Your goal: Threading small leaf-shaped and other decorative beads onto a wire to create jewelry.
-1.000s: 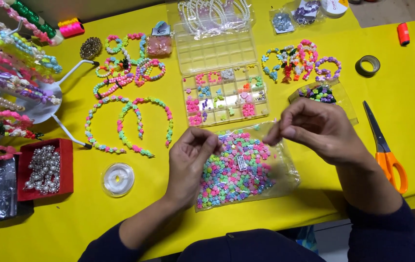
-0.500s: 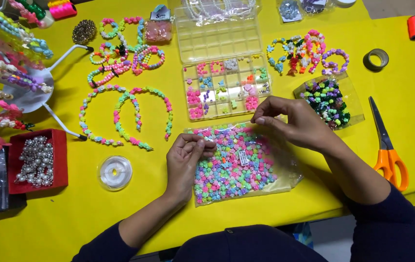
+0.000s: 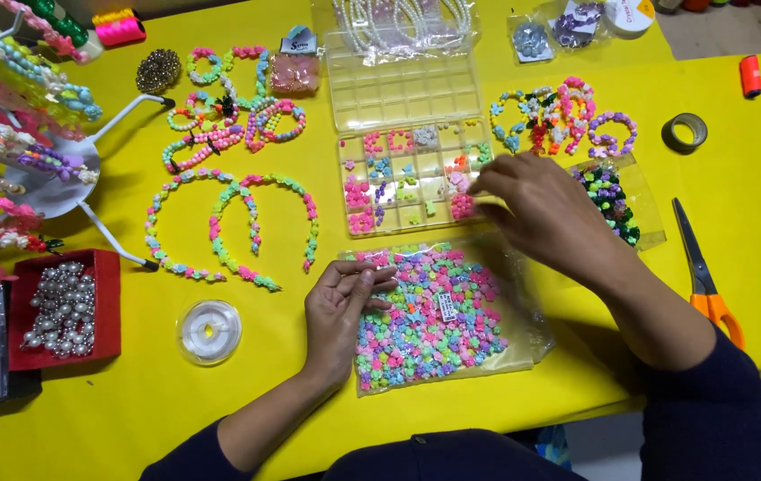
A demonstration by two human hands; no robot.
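My left hand (image 3: 337, 312) lies on the left edge of a clear bag of small pastel beads (image 3: 438, 330), its fingertips touching the beads. My right hand (image 3: 545, 214) reaches over the right side of an open clear compartment box (image 3: 402, 183) that holds sorted beads. Its fingertips are pinched together above a compartment of pink beads. Whether they hold anything is hidden. A second small bag of dark beads (image 3: 614, 200) sits just right of that hand.
Two beaded headbands (image 3: 256, 223) lie left of the box, bracelets (image 3: 567, 116) at back right. A cord spool (image 3: 208, 331) and a red box of pearls (image 3: 106, 307) sit left. Orange-handled scissors (image 3: 705, 276) and a tape ring (image 3: 684, 133) lie right.
My right hand has moved from above the pastel bag up to the compartment box. My left hand has come down flat on the bag's left edge.
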